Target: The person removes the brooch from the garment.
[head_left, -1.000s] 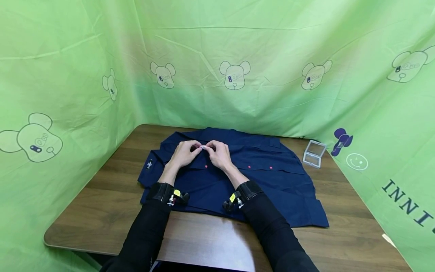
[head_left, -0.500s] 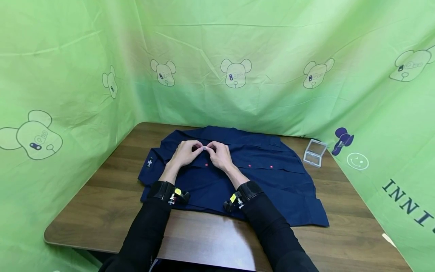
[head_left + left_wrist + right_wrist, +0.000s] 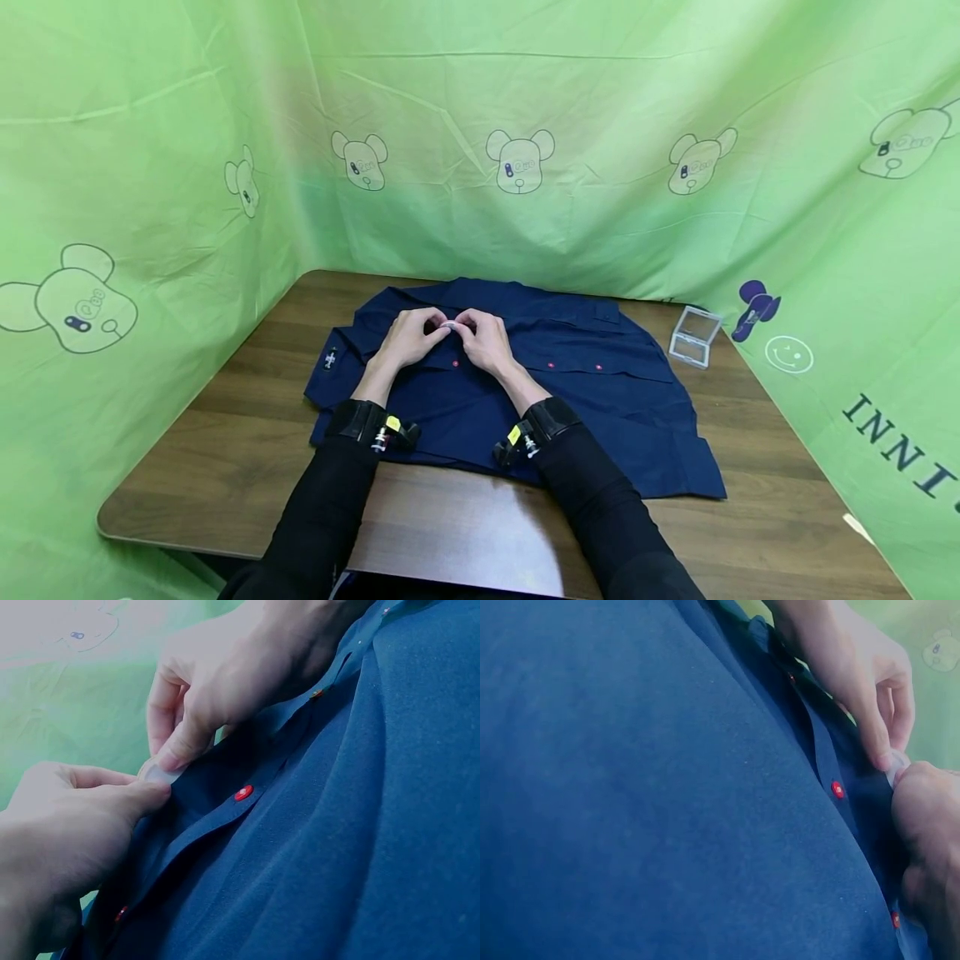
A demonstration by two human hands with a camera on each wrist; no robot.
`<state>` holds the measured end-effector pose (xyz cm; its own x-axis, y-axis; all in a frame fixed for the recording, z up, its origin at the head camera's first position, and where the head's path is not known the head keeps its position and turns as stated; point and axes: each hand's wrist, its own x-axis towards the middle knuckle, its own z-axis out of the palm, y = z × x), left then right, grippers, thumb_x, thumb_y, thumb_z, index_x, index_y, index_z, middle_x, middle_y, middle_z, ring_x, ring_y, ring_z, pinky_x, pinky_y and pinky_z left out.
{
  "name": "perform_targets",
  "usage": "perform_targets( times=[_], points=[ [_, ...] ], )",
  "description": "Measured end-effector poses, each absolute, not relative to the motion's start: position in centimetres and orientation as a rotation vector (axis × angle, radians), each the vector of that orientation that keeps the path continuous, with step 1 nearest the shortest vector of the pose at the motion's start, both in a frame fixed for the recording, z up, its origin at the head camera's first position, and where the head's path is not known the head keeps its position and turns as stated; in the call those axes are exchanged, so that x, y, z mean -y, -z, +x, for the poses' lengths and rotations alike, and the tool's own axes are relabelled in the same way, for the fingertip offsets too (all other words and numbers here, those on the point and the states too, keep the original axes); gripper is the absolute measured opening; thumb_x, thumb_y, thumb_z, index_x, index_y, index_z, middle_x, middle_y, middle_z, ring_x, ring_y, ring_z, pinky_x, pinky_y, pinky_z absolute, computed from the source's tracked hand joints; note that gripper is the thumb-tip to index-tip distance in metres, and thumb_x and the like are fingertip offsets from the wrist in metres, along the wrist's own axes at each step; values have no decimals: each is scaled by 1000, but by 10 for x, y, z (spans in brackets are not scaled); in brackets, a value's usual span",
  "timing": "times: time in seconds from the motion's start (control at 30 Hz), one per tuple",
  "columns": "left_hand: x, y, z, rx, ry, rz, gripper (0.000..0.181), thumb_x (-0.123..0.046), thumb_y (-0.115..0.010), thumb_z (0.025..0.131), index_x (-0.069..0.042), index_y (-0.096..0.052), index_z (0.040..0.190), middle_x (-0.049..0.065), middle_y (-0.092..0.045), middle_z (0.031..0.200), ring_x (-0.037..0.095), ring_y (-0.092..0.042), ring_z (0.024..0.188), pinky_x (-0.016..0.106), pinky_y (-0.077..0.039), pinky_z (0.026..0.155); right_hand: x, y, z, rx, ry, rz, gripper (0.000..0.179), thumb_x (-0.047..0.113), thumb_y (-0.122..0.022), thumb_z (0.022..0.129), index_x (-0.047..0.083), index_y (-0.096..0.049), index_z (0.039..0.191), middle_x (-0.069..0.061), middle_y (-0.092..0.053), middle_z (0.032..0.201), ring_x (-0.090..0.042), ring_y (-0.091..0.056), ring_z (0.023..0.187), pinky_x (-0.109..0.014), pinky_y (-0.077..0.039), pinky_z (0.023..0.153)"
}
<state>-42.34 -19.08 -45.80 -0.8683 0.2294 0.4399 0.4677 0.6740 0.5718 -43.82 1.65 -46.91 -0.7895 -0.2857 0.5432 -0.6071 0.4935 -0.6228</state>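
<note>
Together, your left hand (image 3: 406, 340) and right hand (image 3: 486, 342) pinch a small whitish piece (image 3: 159, 774) between thumbs and fingers over the navy shirt (image 3: 622, 417), near its red buttons (image 3: 243, 793), while a clear case (image 3: 688, 351) sits on the table (image 3: 225, 458) to your right.

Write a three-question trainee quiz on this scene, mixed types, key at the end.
1. Open: what do the left hand and right hand pinch between them over the shirt?
2. True or false: the clear case sits on the table, right of the shirt as the person sees it.
3. Count: how many red buttons show in the head view?

Key: 1. A small pale piece; its exact kind is unclear. 2. True. 3. Three.
</note>
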Motion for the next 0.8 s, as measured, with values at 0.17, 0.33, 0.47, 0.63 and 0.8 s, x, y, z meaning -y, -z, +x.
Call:
perform_targets(
  times=[0.17,0.33,0.47,0.63,0.8],
  points=[
    [193,465,-431,2546,992,-537,20,-33,-78,108,-14,-83,106,5,-83,99,27,-76,91,43,-57,83,-15,469,-439,2367,-1192,748,16,26,-77,109,13,-83,103,-3,-83,93,-19,-71,81,-35,-55,77],
    [199,480,-449,2561,968,-530,23,-43,-77,109,-20,-83,108,-1,-83,102,21,-76,93,39,-56,84,-15,462,-435,2397,-1190,740,17,26,-77,110,11,-84,106,-5,-84,96,-21,-73,84,-36,-57,80],
    [200,483,-453,2578,942,-515,21,-44,-76,110,-23,-83,109,-3,-83,103,18,-75,94,37,-56,84,-15,454,-430,2459,-1156,723,18,25,-75,111,10,-85,112,-8,-86,104,-25,-78,94,-41,-60,88],
    [194,466,-435,2571,949,-521,22,-36,-75,110,-16,-82,109,5,-83,103,26,-75,93,44,-58,83,-15,448,-429,2490,-1098,747,20,24,-74,112,10,-84,120,-8,-87,115,-26,-81,108,-44,-63,99],
    [189,450,-420,2582,868,-527,25,-35,-73,112,-12,-82,111,6,-83,106,28,-78,97,48,-61,88,-16,444,-428,2490,-979,807,24,20,-73,111,4,-82,126,-13,-85,122,-32,-77,114,-49,-59,105]
  ],
)
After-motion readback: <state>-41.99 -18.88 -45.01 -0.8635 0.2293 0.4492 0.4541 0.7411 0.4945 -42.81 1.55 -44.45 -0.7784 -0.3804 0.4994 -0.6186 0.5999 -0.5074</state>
